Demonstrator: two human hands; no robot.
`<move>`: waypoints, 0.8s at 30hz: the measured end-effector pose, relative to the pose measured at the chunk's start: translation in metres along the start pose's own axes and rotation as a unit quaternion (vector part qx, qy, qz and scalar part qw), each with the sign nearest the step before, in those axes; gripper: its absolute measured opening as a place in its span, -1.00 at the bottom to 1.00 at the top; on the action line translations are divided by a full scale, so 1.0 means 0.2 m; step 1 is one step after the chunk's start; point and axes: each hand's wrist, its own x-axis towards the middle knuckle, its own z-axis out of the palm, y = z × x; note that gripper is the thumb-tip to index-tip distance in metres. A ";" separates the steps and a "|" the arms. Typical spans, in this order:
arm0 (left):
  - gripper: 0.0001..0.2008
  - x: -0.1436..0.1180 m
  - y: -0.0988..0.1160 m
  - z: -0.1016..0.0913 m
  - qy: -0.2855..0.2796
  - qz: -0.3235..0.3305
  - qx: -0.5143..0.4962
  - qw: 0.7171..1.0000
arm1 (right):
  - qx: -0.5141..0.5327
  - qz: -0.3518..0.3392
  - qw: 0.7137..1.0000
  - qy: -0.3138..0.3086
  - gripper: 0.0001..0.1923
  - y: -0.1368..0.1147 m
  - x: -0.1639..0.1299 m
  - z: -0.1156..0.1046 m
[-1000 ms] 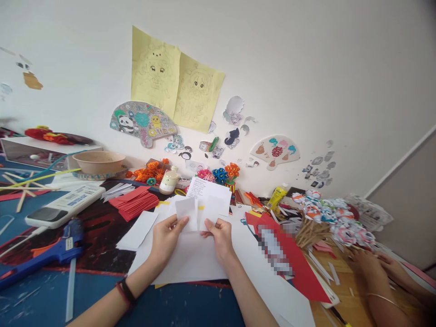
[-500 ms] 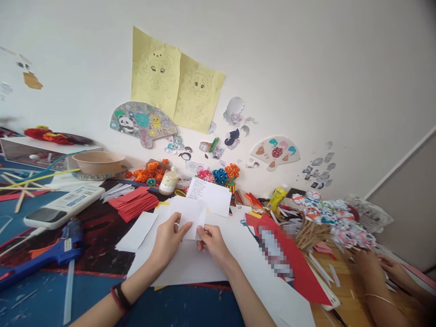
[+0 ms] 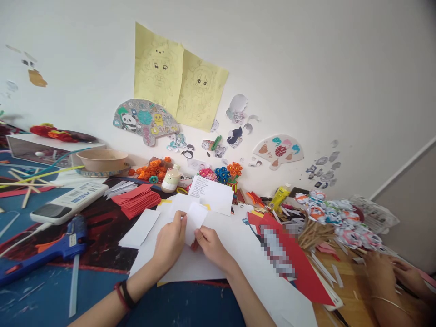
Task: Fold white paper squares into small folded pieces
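Both my hands pinch a small folded white paper piece point(image 3: 194, 219) just above a large white sheet point(image 3: 190, 265) on the table. My left hand point(image 3: 170, 243) grips its left side with the thumb on top. My right hand point(image 3: 210, 245) holds its lower right edge, fingers curled under. The hands sit close together, almost touching. A black and red band is on my left wrist.
A stack of red paper point(image 3: 136, 200), a blue glue gun point(image 3: 44, 250), a white remote point(image 3: 70, 200), a bowl point(image 3: 101, 159), a small bottle point(image 3: 170, 178), paper flowers point(image 3: 221, 172) and yellow glue point(image 3: 278, 197) surround the sheet. Another person's hands point(image 3: 388, 274) work at the right beside pinwheel sticks point(image 3: 327, 218).
My hands have drawn closer together and lower, folding the white piece narrower. The other person's hands shifted slightly right. The view tilted a little.
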 end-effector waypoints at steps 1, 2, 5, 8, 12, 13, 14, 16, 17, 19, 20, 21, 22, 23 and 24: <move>-0.69 0.01 0.01 -0.01 0.006 0.001 0.000 1.000 | -0.015 -0.003 1.000 0.002 -0.51 0.00 0.00 0.00; -0.70 0.02 0.01 -0.04 0.012 0.004 0.001 1.000 | -0.027 -0.006 1.000 0.005 -0.52 0.00 0.00 0.00; -0.72 0.10 -0.01 -0.18 0.048 0.010 0.012 0.999 | -0.025 -0.005 0.999 0.021 -0.52 0.01 0.01 -0.03; -0.72 0.17 -0.12 -0.38 0.083 -0.029 0.076 0.993 | -0.007 0.016 0.998 0.054 -0.51 0.04 0.02 -0.06; -0.65 0.15 -0.33 -0.54 0.009 -0.096 0.215 0.972 | -0.014 0.019 0.998 0.058 -0.53 0.04 0.03 -0.07; -0.63 0.12 -0.36 -0.55 0.005 -0.076 0.264 0.961 | -0.014 0.017 0.998 0.052 -0.54 0.04 0.03 -0.07; -0.63 0.10 -0.37 -0.55 0.034 -0.053 0.316 0.947 | -0.015 0.015 0.999 0.047 -0.55 0.03 0.02 -0.07; -0.65 0.09 -0.34 -0.52 0.073 -0.015 0.357 0.931 | -0.018 0.013 0.999 0.045 -0.56 0.02 0.02 -0.06; -0.67 0.10 -0.29 -0.49 0.070 0.006 0.349 0.934 | -0.022 0.013 0.998 0.050 -0.57 0.02 0.02 -0.06; -0.74 0.15 -0.19 -0.41 0.033 0.084 0.309 0.947 | -0.029 0.013 0.997 0.064 -0.58 0.02 0.02 -0.07; -0.78 0.18 -0.13 -0.36 0.014 0.124 0.286 0.950 | -0.032 0.011 0.997 0.075 -0.58 0.02 0.02 -0.08; -0.80 0.21 -0.09 -0.30 -0.009 0.162 0.266 0.950 | -0.035 0.010 0.996 0.085 -0.58 0.02 0.02 -0.09; -0.80 0.24 -0.05 -0.25 -0.034 0.194 0.248 0.949 | -0.037 0.009 0.995 0.096 -0.58 0.03 0.02 -0.10; -0.79 0.27 -0.03 -0.19 -0.052 0.215 0.239 0.946 | -0.039 0.009 0.994 0.106 -0.58 0.04 0.03 -0.11; -0.78 0.29 -0.02 -0.15 -0.058 0.221 0.237 0.944 | -0.040 0.012 0.992 0.115 -0.58 0.05 0.03 -0.11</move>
